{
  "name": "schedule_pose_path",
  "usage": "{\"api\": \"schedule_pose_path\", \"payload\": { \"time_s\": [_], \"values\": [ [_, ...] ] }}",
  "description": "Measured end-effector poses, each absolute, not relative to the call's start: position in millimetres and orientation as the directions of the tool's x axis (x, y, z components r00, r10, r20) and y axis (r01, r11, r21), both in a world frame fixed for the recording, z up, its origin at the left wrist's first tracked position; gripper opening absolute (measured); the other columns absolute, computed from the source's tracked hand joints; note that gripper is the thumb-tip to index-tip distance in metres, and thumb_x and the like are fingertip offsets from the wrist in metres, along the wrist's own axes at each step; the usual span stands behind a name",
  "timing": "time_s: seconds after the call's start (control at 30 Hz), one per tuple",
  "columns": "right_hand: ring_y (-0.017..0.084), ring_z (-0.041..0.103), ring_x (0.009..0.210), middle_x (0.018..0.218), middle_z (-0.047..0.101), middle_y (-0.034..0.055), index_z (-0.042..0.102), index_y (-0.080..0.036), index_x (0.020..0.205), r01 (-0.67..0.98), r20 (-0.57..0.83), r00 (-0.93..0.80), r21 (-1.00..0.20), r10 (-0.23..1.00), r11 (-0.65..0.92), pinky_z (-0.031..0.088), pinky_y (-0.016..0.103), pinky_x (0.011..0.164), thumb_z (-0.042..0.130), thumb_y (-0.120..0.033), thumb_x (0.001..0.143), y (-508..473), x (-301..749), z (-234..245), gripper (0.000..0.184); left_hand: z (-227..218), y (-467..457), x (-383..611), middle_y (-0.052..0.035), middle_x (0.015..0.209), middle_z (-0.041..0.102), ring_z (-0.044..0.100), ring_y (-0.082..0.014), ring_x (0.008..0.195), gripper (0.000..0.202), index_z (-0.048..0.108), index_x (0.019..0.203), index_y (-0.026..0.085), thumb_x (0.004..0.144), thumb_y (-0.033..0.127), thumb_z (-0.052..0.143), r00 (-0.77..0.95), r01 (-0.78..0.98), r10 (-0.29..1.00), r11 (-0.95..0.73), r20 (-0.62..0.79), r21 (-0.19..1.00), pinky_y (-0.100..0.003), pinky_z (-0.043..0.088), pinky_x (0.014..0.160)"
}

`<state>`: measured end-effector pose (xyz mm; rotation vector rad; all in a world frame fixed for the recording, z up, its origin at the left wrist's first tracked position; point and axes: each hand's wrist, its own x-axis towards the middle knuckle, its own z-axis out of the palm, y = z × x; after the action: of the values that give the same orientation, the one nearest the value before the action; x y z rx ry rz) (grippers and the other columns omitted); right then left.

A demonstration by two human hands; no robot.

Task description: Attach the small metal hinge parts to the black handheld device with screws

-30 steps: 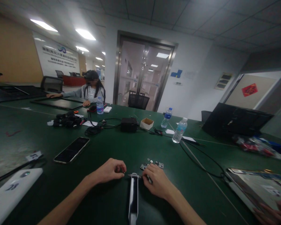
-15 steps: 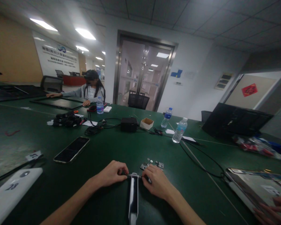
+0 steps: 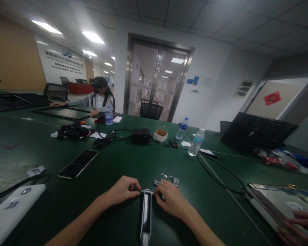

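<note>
A long, narrow metal bracket [image 3: 146,212] with a pale rim and dark middle lies on the green table, pointing away from me. Across its far end runs a thin metal pin [image 3: 150,193]. My left hand [image 3: 124,189] is closed in a pinch on the pin's left end. On the other side my right hand [image 3: 170,197] pinches the right end, its fingertips partly hiding what they hold. Just beyond the right hand lie small grey metal hinge-like plates [image 3: 176,181] and several washers [image 3: 165,176]; the hand covers part of them.
A phone [image 3: 78,164] and a white numbered case [image 3: 15,212] lie to the left. Further back are a black power adapter [image 3: 140,136], a small open box [image 3: 160,135], cables and water bottles [image 3: 196,142]. Another person's hand [image 3: 301,220] rests on a panel at right; someone sits opposite.
Both hands stay pinched at the bracket's far end with hardly any movement. The whole view has shifted very slightly.
</note>
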<state>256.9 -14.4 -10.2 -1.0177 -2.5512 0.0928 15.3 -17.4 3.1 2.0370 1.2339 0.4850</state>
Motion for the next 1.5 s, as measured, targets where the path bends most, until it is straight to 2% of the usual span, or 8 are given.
{"api": "schedule_pose_path", "payload": {
  "time_s": [0.43,0.67,0.9,1.3,1.5],
  "values": [
    [0.016,0.053,0.077,0.078,0.060,0.0028,0.060,-0.018,0.078,0.654,0.315,-0.661,-0.202,0.681,0.729,0.042,0.027,0.068,0.054,-0.009,0.077,-14,257,-11,0.011,2,-17,15,-0.0008,0.088,0.061,0.051,-0.0124,0.073,0.021,0.068,0.094,0.020,0.081,0.033,0.058,0.491,0.652,0.871,-0.361,-0.008,0.667,-0.022,0.038,0.065],
    [0.016,0.054,0.076,0.077,0.060,0.0026,0.060,-0.019,0.077,0.652,0.333,-0.659,-0.194,0.675,0.733,0.042,0.026,0.067,0.055,-0.008,0.076,-13,256,-12,0.011,1,-17,15,0.0001,0.083,0.064,0.054,-0.0115,0.070,0.027,0.068,0.093,0.018,0.080,0.039,0.059,0.464,0.611,0.885,-0.293,-0.033,0.736,-0.021,0.040,0.062],
    [0.016,0.053,0.077,0.078,0.060,0.0031,0.060,-0.019,0.078,0.644,0.334,-0.664,-0.200,0.669,0.739,0.043,0.027,0.068,0.053,-0.009,0.078,-13,257,-14,0.012,7,-20,19,-0.0013,0.089,0.067,0.060,-0.0148,0.081,0.024,0.068,0.093,0.017,0.081,0.035,0.058,0.460,0.571,0.885,-0.232,-0.072,0.787,-0.025,0.045,0.072],
    [0.017,0.053,0.076,0.079,0.060,0.0032,0.060,-0.020,0.079,0.636,0.335,-0.669,-0.203,0.663,0.744,0.041,0.028,0.067,0.052,-0.011,0.079,-14,258,-9,0.012,1,-20,21,-0.0012,0.091,0.066,0.059,-0.0140,0.079,0.025,0.068,0.096,0.018,0.083,0.036,0.055,0.485,0.570,0.874,-0.289,-0.031,0.769,-0.023,0.044,0.069],
    [0.020,0.053,0.085,0.087,0.062,0.0059,0.060,-0.018,0.088,0.774,0.341,-0.535,-0.169,0.773,0.611,0.040,0.032,0.076,0.048,-0.015,0.083,1,268,-12,0.014,2,-20,22,-0.0009,0.092,0.067,0.059,-0.0139,0.080,0.026,0.067,0.097,0.018,0.082,0.036,0.056,0.474,0.594,0.878,-0.267,-0.063,0.759,-0.023,0.044,0.069]
  ]
}}
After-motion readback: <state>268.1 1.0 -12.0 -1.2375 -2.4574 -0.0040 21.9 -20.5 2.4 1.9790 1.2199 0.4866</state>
